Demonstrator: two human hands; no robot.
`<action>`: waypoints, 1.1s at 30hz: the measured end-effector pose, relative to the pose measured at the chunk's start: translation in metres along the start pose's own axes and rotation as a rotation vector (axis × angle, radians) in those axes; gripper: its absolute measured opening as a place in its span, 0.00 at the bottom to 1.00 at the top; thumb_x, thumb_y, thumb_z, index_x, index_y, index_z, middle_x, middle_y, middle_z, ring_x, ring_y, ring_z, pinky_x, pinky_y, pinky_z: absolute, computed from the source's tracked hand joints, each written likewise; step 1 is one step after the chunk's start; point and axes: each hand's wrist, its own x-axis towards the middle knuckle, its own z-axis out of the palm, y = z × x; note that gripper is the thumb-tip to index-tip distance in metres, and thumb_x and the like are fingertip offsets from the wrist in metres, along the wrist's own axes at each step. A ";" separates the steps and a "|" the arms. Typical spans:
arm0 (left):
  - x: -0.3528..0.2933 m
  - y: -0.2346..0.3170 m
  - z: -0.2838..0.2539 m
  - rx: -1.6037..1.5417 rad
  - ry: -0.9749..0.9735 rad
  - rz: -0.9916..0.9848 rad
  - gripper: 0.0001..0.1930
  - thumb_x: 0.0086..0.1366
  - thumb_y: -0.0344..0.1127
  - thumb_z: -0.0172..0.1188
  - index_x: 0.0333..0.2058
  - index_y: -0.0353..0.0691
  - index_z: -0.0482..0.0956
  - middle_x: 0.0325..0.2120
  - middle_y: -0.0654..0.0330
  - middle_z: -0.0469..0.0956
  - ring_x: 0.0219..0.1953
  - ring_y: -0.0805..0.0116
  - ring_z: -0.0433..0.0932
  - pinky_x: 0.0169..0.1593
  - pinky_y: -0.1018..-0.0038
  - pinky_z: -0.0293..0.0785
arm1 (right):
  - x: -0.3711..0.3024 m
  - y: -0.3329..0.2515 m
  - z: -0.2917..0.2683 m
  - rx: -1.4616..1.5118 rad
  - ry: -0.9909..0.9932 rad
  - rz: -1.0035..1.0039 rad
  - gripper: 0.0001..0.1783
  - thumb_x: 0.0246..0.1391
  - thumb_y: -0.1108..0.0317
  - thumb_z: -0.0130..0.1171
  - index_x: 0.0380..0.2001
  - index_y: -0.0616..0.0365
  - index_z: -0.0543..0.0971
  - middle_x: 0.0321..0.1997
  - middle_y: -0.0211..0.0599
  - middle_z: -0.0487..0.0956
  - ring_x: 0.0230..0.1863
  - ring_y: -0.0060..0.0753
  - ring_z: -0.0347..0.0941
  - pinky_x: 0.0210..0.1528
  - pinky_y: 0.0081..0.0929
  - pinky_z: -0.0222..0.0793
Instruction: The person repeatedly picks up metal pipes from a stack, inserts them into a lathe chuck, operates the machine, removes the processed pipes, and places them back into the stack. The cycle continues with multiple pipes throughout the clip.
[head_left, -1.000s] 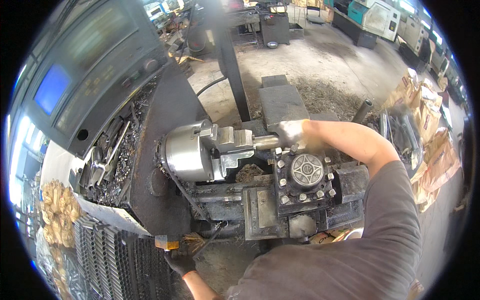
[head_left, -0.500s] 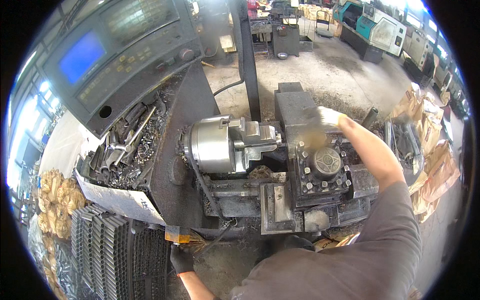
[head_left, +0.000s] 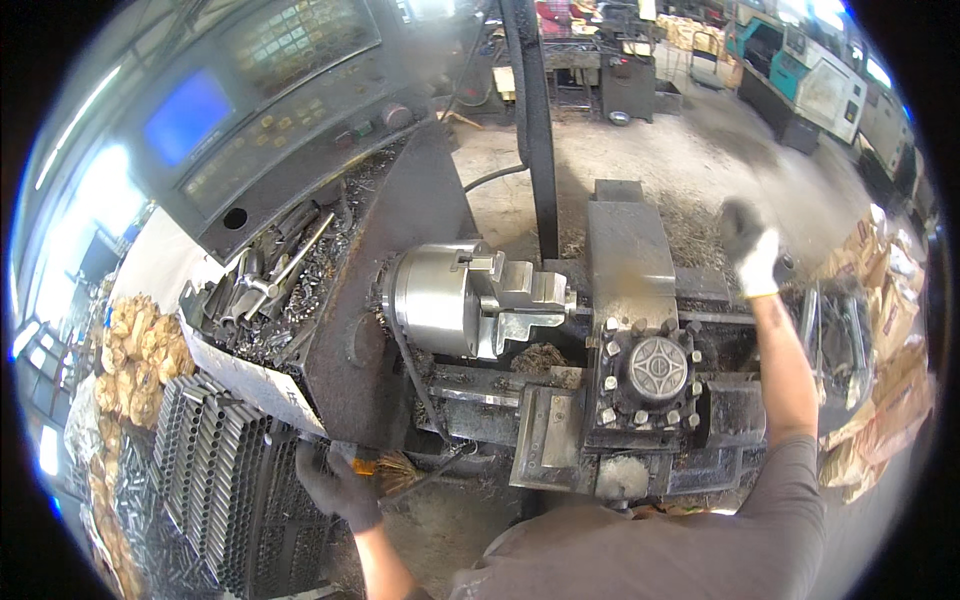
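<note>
My left hand (head_left: 338, 486), in a dark glove, is beside a stack of metal tubes (head_left: 205, 455), fingers apart and nothing seen in them. Just right of it a brush (head_left: 385, 470) shows an orange end and straw-coloured bristles. My right hand (head_left: 750, 247), in a dark and white glove, is beyond the lathe bed, right of the tailstock (head_left: 632, 255); its fingers are smeared by motion. Between the arms lies the lathe, with a shiny jaw chuck (head_left: 436, 302) and a square tool post (head_left: 655, 372). Whether the jaws grip a workpiece cannot be told.
A control panel (head_left: 290, 115) with a blue screen rises at the left. Below it a tray of chips holds wrenches (head_left: 265, 285). A dark upright post (head_left: 535, 140) stands behind the chuck. Brown paper sacks (head_left: 880, 350) are at the right, other machines (head_left: 815, 75) farther back.
My right hand has moved right, away from the tailstock. My left hand has come up and left, off the orange end of the brush. The view has shifted slightly.
</note>
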 end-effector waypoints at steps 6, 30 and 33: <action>0.123 0.188 0.110 0.175 -0.112 0.640 0.30 0.68 0.45 0.61 0.66 0.41 0.71 0.56 0.44 0.80 0.62 0.42 0.74 0.66 0.53 0.69 | 0.165 -0.032 -0.014 -0.309 -0.181 -0.020 0.16 0.55 0.65 0.66 0.44 0.62 0.85 0.41 0.51 0.87 0.42 0.50 0.85 0.52 0.38 0.80; -0.285 -0.130 -0.101 0.242 -1.100 -0.640 0.22 0.67 0.54 0.57 0.50 0.44 0.83 0.45 0.44 0.85 0.52 0.41 0.82 0.54 0.50 0.76 | -0.185 -0.379 -0.117 1.114 -1.437 -0.477 0.10 0.57 0.69 0.65 0.41 0.61 0.87 0.37 0.42 0.88 0.38 0.39 0.87 0.43 0.31 0.83; -0.462 -0.243 -0.274 0.398 -0.894 -1.271 0.24 0.65 0.52 0.57 0.51 0.41 0.84 0.50 0.42 0.83 0.56 0.40 0.80 0.59 0.54 0.75 | -0.311 -0.447 -0.075 1.084 -1.733 -0.292 0.17 0.58 0.68 0.65 0.49 0.63 0.84 0.43 0.46 0.89 0.39 0.34 0.87 0.45 0.29 0.81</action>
